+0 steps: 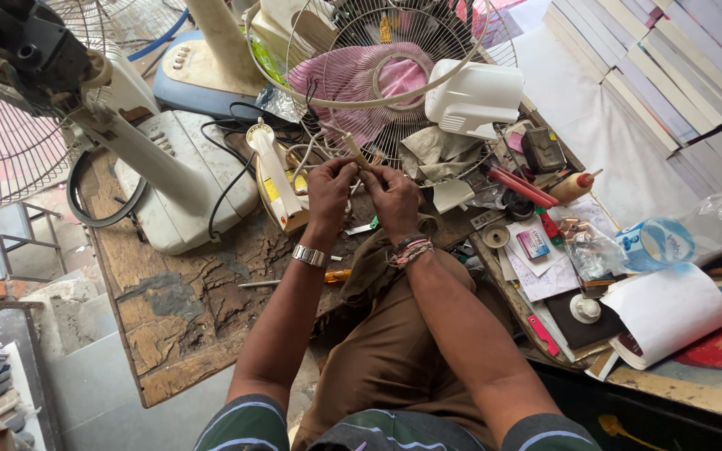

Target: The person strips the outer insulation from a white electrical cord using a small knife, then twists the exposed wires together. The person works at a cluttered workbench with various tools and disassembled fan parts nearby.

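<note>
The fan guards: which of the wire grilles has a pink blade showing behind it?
The round wire grille at top centre, just beyond the hands, shows the pink blade. The grille at far left shows none.

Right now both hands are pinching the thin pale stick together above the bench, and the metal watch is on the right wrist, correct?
Not quite. The head view shows the metal watch on the left wrist; the right wrist carries woven thread bands. The rest holds: left hand and right hand pinch the thin pale stick together above the bench.
</note>
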